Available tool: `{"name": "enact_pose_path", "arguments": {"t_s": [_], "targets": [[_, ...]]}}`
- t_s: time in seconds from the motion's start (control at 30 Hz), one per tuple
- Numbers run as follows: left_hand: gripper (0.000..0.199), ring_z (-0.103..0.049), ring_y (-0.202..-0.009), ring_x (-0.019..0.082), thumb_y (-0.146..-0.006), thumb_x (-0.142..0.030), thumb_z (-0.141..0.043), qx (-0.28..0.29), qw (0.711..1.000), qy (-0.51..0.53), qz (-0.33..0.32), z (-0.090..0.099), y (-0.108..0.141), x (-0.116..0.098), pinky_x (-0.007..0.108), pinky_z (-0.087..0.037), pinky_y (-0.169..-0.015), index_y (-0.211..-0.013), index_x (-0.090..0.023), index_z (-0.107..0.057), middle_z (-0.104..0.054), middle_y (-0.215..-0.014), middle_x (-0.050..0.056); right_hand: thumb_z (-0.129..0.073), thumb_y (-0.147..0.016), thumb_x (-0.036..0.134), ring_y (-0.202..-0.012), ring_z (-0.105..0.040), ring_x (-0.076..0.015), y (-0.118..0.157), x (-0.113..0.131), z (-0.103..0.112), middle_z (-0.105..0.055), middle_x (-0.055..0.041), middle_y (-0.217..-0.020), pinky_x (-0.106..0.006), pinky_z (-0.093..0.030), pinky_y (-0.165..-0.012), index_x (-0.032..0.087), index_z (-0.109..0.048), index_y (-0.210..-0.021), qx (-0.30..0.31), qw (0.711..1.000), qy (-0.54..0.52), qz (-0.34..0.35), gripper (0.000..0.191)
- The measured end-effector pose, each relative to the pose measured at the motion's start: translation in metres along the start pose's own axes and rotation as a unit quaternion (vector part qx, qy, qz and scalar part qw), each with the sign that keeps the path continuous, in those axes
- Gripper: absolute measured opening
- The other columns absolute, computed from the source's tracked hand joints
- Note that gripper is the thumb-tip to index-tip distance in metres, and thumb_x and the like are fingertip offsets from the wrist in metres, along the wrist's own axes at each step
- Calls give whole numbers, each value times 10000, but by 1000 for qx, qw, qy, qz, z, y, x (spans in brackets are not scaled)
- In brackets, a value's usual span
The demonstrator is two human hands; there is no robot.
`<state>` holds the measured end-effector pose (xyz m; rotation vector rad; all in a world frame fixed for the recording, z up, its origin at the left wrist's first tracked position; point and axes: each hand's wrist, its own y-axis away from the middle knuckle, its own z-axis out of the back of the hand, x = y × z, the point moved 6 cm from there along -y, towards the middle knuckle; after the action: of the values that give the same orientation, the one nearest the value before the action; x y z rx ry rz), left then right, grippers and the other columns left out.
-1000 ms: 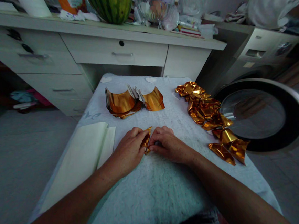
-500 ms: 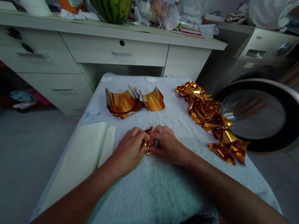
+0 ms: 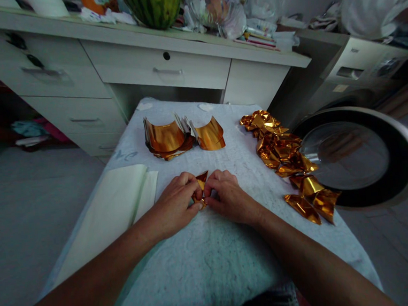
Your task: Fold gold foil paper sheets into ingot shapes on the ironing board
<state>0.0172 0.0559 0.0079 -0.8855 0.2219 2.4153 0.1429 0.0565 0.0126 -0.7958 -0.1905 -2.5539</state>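
Observation:
A small piece of folded gold foil paper (image 3: 201,179) is pinched between my two hands at the middle of the cloth-covered table (image 3: 213,265). My left hand (image 3: 179,199) grips its left side, fingers curled. From the right, my right hand (image 3: 228,193) closes on the other edge, thumb and fingertips together. Much of the piece is hidden by my fingers. Beyond my hands stand curved stacks of gold foil sheets (image 3: 167,137), with a smaller stack (image 3: 210,136) beside them. Folded gold foil pieces (image 3: 279,149) lie in a heap along the table's right side.
Pale folded paper (image 3: 112,198) lies left of my hands. Behind the table is a white drawer counter (image 3: 169,73) bearing a watermelon (image 3: 153,6) and plastic bags. At right, a washing machine (image 3: 346,75) has its round door (image 3: 363,154) standing open beside the table edge.
My left fingers and thumb have shifted slightly on the gold foil piece, covering more of its lower part. Both hands stay in place, and the stacks and heap are unchanged.

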Motion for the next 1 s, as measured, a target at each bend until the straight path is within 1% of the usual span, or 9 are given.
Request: {"name": "enact_pose_path", "arguments": {"t_s": [0.3,0.5,0.77,1.0], "targets": [[37,-491,-995,213,-831,-202,-579,8,1000,11,4,-1,0,1,394,-434,-893,-821,-213,-544,-505,-1014,29,-624,-831,161,-944,-469,-201,-1,0,-1,-569,-45,-979,-369,-336,-860,180,-637,-801,-3,1000,7,4,37],[76,-493,-996,208,-811,-207,-613,-4,1000,26,11,-1,1,2,393,-439,-900,-804,-213,-538,-499,-1023,24,-627,-829,159,-938,-464,-198,-1,-1,-1,-567,-41,-971,-369,-334,-860,186,-632,-805,-4,1000,8,6,37],[88,-495,-996,216,-776,-171,-602,6,999,43,12,0,-1,1,404,-446,-897,-782,-220,-529,-508,-1012,24,-649,-811,144,-948,-465,-202,-1,-1,-1,-569,-40,-980,-370,-332,-865,184,-629,-790,-4,1000,3,-1,49],[72,-498,-1018,216,-775,-172,-625,1,999,46,13,-2,-1,4,399,-439,-913,-807,-214,-575,-502,-1035,28,-661,-812,160,-953,-469,-207,-1,1,-1,-562,-48,-998,-368,-337,-852,179,-615,-814,0,1000,23,-4,50]]}}
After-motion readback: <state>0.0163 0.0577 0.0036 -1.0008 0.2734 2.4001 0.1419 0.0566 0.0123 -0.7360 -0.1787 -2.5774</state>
